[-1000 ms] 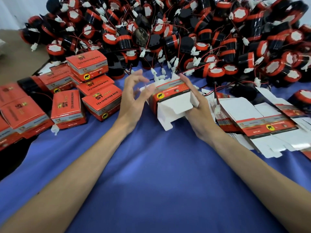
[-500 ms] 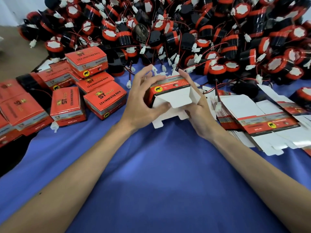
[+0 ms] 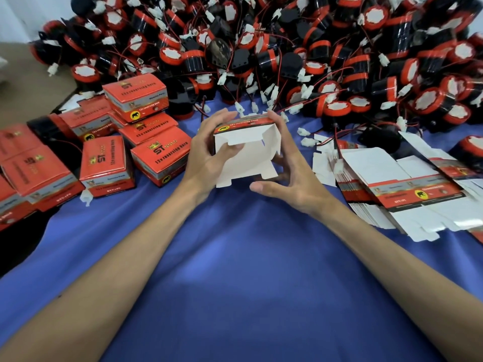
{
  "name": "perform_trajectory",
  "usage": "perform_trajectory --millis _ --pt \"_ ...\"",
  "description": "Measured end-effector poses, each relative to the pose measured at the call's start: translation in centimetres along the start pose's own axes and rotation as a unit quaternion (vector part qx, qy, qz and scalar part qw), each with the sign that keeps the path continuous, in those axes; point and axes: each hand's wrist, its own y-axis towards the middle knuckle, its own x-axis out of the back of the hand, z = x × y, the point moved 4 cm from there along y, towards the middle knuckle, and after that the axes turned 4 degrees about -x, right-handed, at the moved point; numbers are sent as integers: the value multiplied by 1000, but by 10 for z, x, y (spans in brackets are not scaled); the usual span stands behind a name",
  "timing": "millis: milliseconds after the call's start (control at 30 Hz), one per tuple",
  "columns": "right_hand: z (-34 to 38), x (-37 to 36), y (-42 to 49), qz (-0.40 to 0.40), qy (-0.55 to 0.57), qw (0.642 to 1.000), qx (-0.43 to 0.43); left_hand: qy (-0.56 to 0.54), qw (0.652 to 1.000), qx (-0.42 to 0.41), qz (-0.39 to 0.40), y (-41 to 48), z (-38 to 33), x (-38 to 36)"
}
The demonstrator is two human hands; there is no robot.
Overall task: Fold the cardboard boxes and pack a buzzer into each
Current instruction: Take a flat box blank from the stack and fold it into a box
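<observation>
I hold a half-formed red cardboard box [image 3: 248, 155] above the blue cloth, its white inner flaps facing me. My left hand [image 3: 206, 158] grips its left side, thumb pressing on a white flap. My right hand [image 3: 287, 178] cups the right side, fingers curled behind and under the box, thumb free below it. A big heap of black-and-red buzzers [image 3: 287, 53] with red wires and white plugs fills the far side. Flat unfolded boxes [image 3: 397, 189] lie in a stack at the right.
Several closed red boxes [image 3: 107, 165] are piled at the left, some stacked. The blue cloth [image 3: 235, 283] covers the table under my forearms. Loose white plugs [image 3: 303, 142] lie just beyond the held box. The table's left edge drops to dark floor.
The box has turned so its open white end faces me, and a flap has been folded inward. My left hand closed on the box's side; my right hand shifted lower under it.
</observation>
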Motion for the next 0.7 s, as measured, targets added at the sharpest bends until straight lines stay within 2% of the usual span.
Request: perform_trajectory --millis 133,300,500,633,700 --pt "-1 1 2 -44 0 999 9 -37 999 14 22 0 0 -3" --pt "-3 5 4 -76 10 997 21 63 996 -2 63 -2 0 -8" --pt "-7 6 6 -84 51 995 0 -88 991 65 81 -3 3 -6" --pt "-9 7 7 -92 109 990 -21 -102 990 72 71 -5 4 -8" --pt "-11 8 7 -106 122 987 -24 -72 993 62 77 -5 2 -8"
